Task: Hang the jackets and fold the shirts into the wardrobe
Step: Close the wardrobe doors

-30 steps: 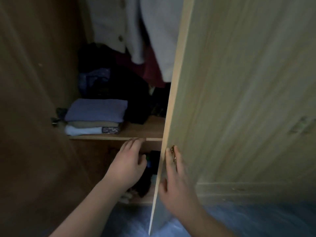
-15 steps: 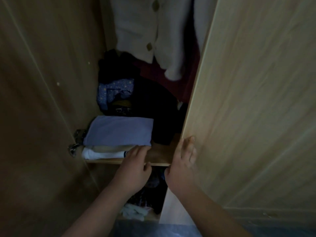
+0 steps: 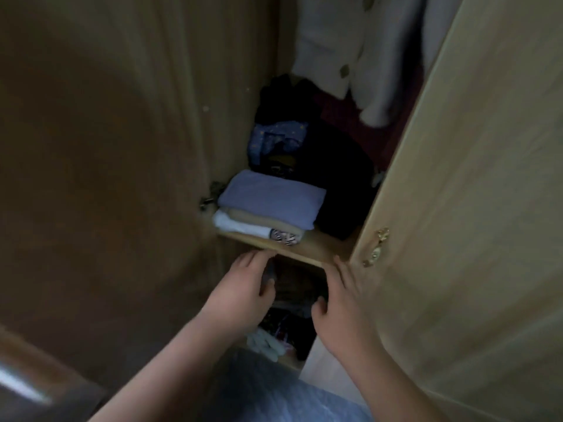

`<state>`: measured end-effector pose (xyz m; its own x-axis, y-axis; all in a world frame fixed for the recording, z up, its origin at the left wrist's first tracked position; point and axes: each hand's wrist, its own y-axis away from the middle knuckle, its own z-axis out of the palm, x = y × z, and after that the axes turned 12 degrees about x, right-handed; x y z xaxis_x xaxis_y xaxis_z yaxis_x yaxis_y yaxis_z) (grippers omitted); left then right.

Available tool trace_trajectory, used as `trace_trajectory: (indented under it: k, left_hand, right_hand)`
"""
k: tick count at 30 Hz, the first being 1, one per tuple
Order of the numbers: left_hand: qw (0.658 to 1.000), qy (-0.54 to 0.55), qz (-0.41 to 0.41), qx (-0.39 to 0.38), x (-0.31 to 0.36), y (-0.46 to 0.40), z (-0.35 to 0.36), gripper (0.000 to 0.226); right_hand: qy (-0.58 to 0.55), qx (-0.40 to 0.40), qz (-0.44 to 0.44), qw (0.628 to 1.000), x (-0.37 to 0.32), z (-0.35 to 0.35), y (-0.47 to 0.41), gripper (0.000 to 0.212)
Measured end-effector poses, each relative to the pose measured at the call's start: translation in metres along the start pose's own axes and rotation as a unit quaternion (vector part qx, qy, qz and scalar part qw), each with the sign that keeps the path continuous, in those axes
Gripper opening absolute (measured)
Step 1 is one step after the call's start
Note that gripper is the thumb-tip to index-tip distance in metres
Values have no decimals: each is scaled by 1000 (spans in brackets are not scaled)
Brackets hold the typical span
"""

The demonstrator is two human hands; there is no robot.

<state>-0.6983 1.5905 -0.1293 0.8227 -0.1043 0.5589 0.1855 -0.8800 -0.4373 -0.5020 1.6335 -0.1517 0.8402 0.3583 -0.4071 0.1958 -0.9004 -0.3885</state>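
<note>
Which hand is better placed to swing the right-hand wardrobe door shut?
Probably the right hand: it lies next to the door's edge, just below the brass handle. The left hand is at the shelf, farther from it.

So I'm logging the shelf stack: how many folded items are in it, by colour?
Folded stack on the shelf:
Lavender-blue: 1
Beige: 1
White with a striped patch: 1
Total: 3
The dark pile beside it is too dim to count.
</note>
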Motion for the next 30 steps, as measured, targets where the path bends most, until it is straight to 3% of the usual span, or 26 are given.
trace_trajectory:
  k: [5,9,14,17,19,22,30]
  left_hand:
    - [995,-65,-70,19,-17,87,-47,52]
    - [978,-67,-140,141,-27,144,-123,54]
    - [931,-122,-117,324,-49,161,-207,53]
    - [905,-89,-179,376,-79,147,-231,62]
    - [908,11,-247,339,-93,137,-239,63]
    - [926,122,-288,211,-95,134,-237,40]
    - [973,88,-186,103,-97,150,-241,57]
  right_hand:
    - [-51,-88,-51,994,-26,6,48,60]
    - [-115,-184,-69,974,-72,8,72,58]
    - [-119,-198,-116,966,-131,12,83,59]
    - [-111,-203,-128,964,-164,8,85,58]
    - [-123,-201,-139,962,-180,6,86,56]
    - [-141,-197,-141,960,-195,2,88,52]
    - [-179,-127,-140,966,-238,-2,109,52]
